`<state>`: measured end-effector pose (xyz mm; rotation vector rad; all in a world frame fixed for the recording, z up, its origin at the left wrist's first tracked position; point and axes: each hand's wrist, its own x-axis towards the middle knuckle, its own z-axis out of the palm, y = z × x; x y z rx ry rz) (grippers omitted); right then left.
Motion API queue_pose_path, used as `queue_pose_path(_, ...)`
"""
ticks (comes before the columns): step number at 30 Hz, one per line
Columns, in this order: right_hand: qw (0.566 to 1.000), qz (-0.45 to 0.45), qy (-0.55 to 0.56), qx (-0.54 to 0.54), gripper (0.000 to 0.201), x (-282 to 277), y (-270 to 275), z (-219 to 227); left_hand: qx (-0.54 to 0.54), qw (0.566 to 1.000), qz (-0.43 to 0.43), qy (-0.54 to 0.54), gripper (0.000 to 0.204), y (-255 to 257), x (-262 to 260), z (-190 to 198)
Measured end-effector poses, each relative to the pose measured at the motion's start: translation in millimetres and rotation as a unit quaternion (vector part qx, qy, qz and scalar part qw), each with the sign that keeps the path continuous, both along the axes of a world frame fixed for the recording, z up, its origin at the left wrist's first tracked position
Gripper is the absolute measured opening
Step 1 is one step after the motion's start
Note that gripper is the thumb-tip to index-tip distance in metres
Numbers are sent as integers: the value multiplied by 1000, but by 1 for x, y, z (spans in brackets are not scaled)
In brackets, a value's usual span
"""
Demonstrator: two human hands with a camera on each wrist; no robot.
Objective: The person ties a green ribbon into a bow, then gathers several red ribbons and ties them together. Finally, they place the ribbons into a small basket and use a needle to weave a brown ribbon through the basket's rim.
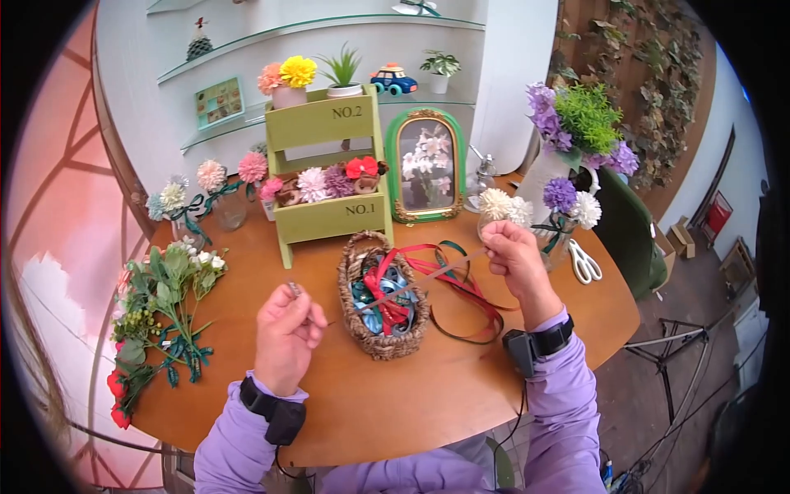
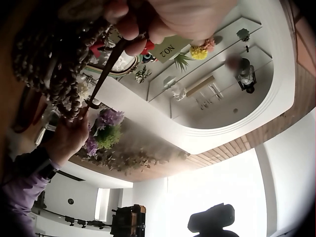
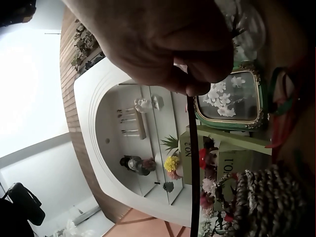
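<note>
A narrow brownish ribbon (image 1: 424, 279) stretches between my two hands above the woven basket (image 1: 383, 344). My right hand (image 1: 518, 259) pinches its upper end, raised in front of the flower jars. Lower down, my left hand (image 1: 286, 333) holds the other end between curled fingers, left of the basket. In the left wrist view the ribbon (image 2: 106, 71) runs taut and dark from one hand to the other. Inside the basket lies a tangle of blue and red ribbons (image 1: 387, 288). Red and dark green ribbons (image 1: 473, 290) spill over its right side onto the table.
Artificial flower stems (image 1: 169, 300) lie on the table's left. A green two-tier planter (image 1: 329, 214) and an oval picture frame (image 1: 425, 165) stand behind the basket. White scissors (image 1: 585, 262) lie at the right, near a white pitcher of flowers (image 1: 568, 177).
</note>
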<state>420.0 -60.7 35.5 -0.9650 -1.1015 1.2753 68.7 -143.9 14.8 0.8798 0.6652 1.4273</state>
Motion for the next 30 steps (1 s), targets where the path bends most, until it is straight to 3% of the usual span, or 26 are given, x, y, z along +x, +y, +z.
queue_pose_path(4,994,52,99,5,13,1,6,-10,32,999,0,-2,6,-1,-2,9)
queue_pose_path(8,994,36,99,9,18,-3,8,-12,38,999,7,-33,7,-2,-1,12)
queue_pose_path(11,999,-11,22,22,24,-11,3,-9,60,996,-19,-59,8,-2,3,15)
queue_pose_path(13,983,-62,-141,96,26,-10,6,-16,57,996,-43,-51,8,-3,4,15)
queue_pose_path(17,976,-56,-147,148,22,-14,0,-13,71,994,-73,-47,8,-3,7,13)
queue_pose_path(20,984,55,-109,129,19,-31,-17,1,71,990,-112,-50,8,-6,12,15)
queue_pose_path(21,961,72,-156,219,21,-37,-16,-4,71,990,-111,-49,8,-8,15,16)
queue_pose_path(23,929,115,-190,294,30,-59,-35,10,73,984,-156,-40,8,-13,21,18)
queue_pose_path(26,869,173,-303,352,54,-84,-65,32,76,975,-205,-38,9,-20,29,21)
queue_pose_path(29,811,224,-359,404,48,-96,-70,20,65,970,-235,-19,12,-27,33,22)
queue_pose_path(30,808,196,-341,438,32,-99,-70,16,81,970,-227,-15,12,-27,34,20)
